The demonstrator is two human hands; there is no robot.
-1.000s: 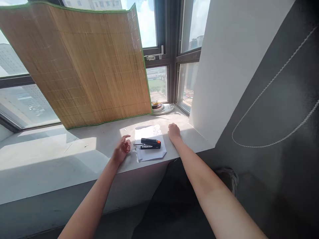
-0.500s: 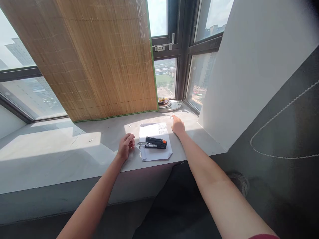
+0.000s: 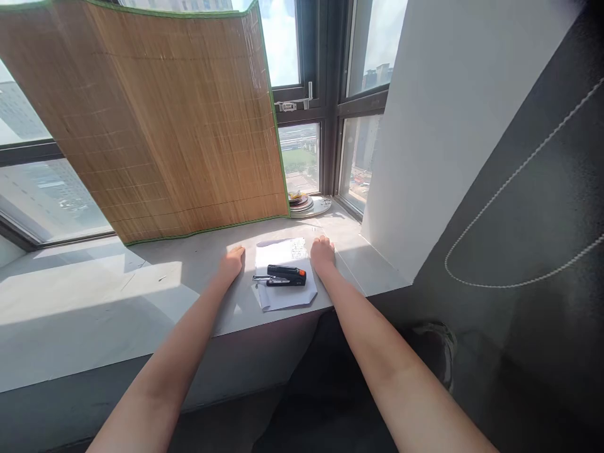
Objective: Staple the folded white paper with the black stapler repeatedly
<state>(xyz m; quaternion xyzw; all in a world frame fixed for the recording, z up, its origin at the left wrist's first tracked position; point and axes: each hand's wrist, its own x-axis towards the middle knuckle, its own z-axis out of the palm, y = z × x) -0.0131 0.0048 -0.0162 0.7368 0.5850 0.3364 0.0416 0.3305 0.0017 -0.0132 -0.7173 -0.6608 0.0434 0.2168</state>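
A black stapler with an orange patch (image 3: 286,275) lies with its jaw pointing left on sheets of white paper (image 3: 289,301) on the window sill. Handwriting or print covers the sheet's upper right part. To the left of the paper, my left hand (image 3: 231,261) rests on the sill with its fingers curled in and nothing seen in it. My right hand (image 3: 323,253) is closed too, knuckles up, just beyond the paper's right edge. Neither hand touches the stapler.
A bamboo blind with green edging (image 3: 189,126) hangs over the window behind the sill (image 3: 94,302). Stacked plates (image 3: 309,206) stand in the far corner. A white wall (image 3: 401,157) bounds the right side, with a beaded cord (image 3: 491,286) beyond it.
My right hand has drawn back from the sill's far side and curled its fingers. My left hand has turned palm down beside the paper. Stapler and paper lie as before; the view has shifted.
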